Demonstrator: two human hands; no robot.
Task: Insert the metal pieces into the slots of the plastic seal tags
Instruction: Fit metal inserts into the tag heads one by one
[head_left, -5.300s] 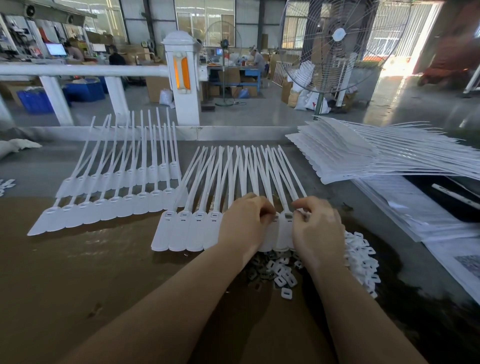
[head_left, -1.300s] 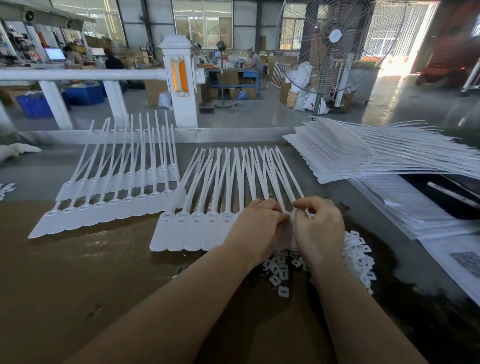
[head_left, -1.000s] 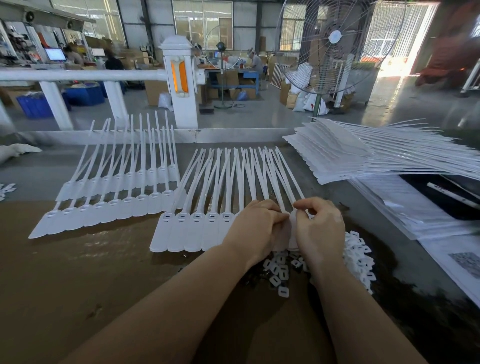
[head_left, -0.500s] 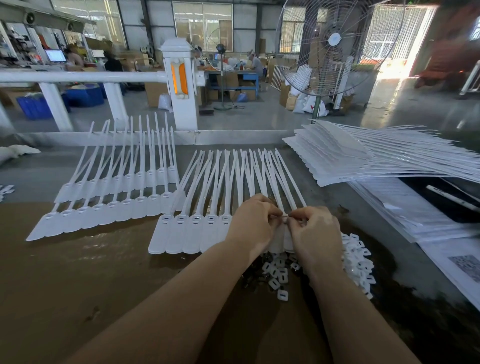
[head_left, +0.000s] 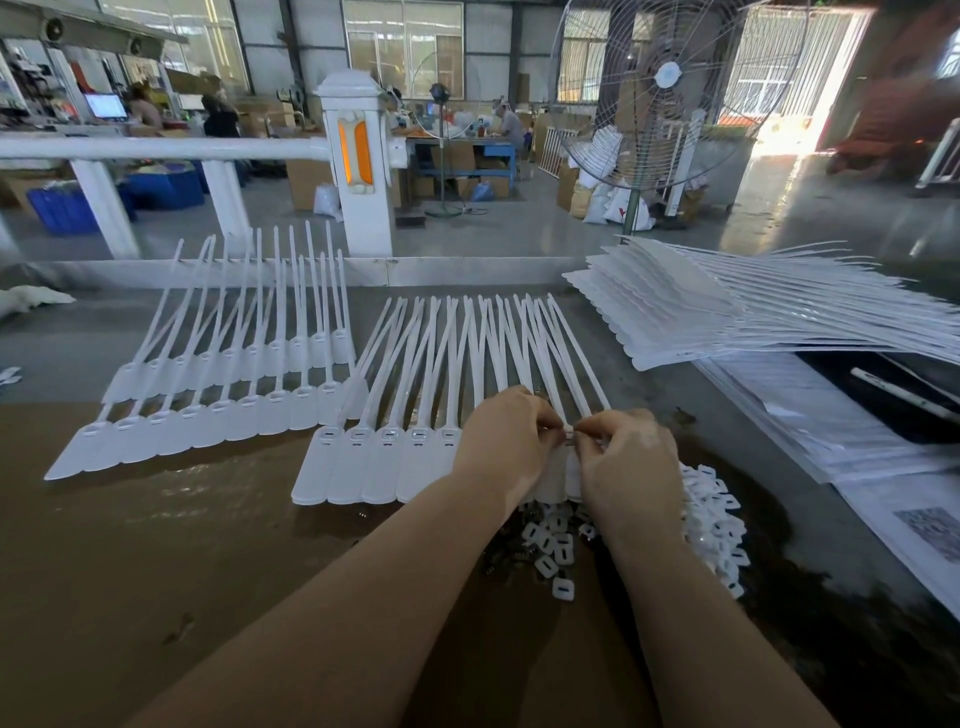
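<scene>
Workbench w/ a fanned row of seal tags (head_left: 384, 457): left hand (head_left: 506, 441) & right hand (head_left: 626, 452) both pinch a small metal piece (head_left: 570, 435) over a tag head, risk being it tilts, jams or drops among loose caps (head_left: 714, 519).

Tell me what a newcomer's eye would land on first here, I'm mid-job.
Probably the two hands meeting at centre: left hand and right hand pinch a small metal piece over the near row of tags. Next, a heap of small white caps by the right wrist, and a big stack of tags at far right, under the fan.
</scene>
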